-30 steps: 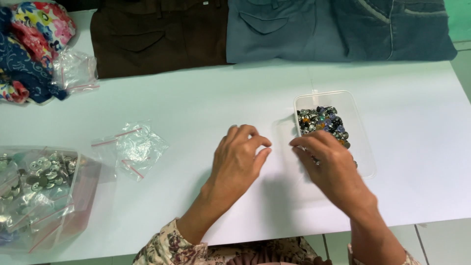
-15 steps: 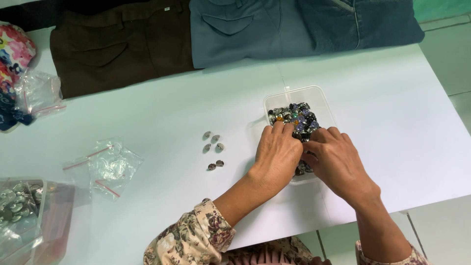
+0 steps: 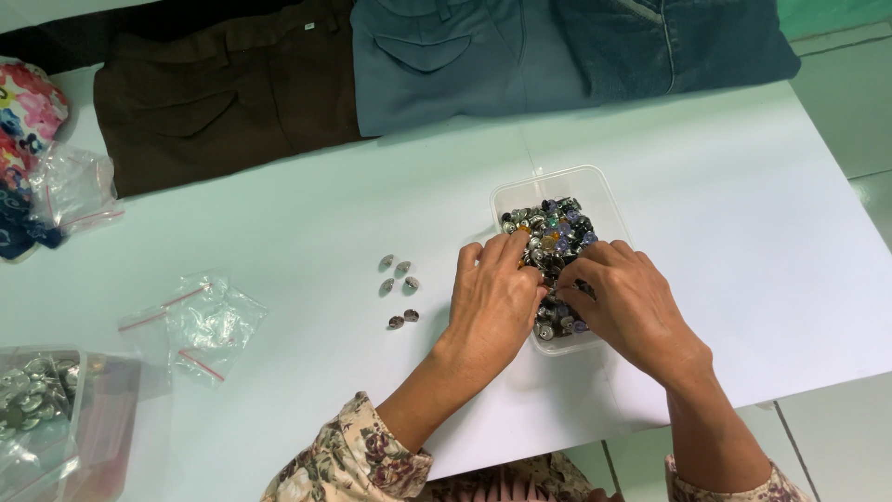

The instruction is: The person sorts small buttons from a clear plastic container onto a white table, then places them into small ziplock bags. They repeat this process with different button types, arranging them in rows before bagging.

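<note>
Two bare hands work over a clear rectangular plastic tub (image 3: 604, 200) that sits on the white worktop (image 3: 725, 223) and is filled with small metal buttons in silver, blue and amber (image 3: 550, 231). The left hand (image 3: 492, 302) lies palm down at the tub's left wall, its fingers curled into the heap of buttons. The right hand (image 3: 632, 307) reaches in from the right, fingertips pinched together among the buttons; whether either grip holds a button cannot be told, since the fingertips are buried. Just left of the tub, six loose silver buttons (image 3: 400, 288) lie in a small cluster on the worktop. Farther left lies an empty clear zip bag with a red strip (image 3: 204, 325). Folded brown trousers (image 3: 214, 102) and folded blue-grey trousers (image 3: 446, 65) lie along the far edge.
</note>
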